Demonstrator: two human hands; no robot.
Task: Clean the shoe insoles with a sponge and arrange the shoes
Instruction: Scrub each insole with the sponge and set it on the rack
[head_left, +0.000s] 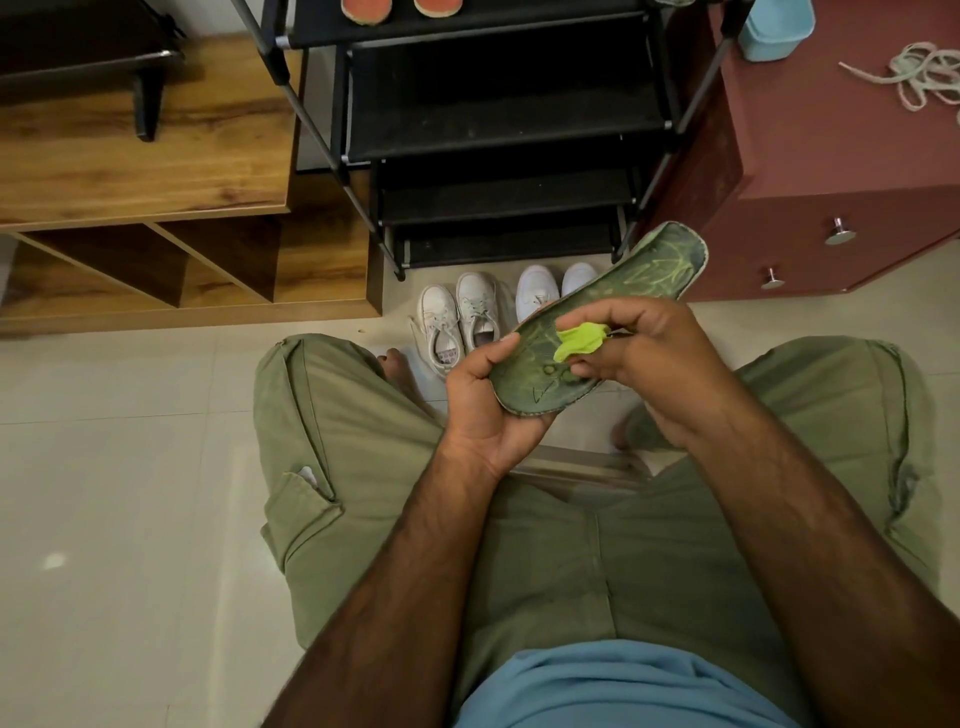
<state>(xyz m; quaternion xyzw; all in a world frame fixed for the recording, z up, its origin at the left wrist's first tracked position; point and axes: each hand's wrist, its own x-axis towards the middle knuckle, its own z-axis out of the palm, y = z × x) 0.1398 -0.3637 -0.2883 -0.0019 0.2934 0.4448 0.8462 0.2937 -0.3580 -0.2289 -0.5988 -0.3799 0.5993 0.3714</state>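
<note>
A dark green insole (639, 291) with pale streaks slants up to the right above my lap. My left hand (483, 395) grips its heel end from below, thumb on the rim. My right hand (649, 358) pinches a small bright yellow-green sponge (579, 340) and presses it on the insole's middle. On the floor beyond stand two pairs of white shoes: a laced pair (460, 319) and a plainer pair (550, 286), partly hidden by the insole. Two orange insoles (400, 8) lie on the top shelf of the black shoe rack (498, 135).
A wooden cabinet (145, 171) with open compartments stands left of the rack. A maroon drawer unit (810, 218) stands on the right, with a light blue container (774, 28) and a coil of rope (919, 73) on top. Pale tiled floor (119, 493) lies around my legs.
</note>
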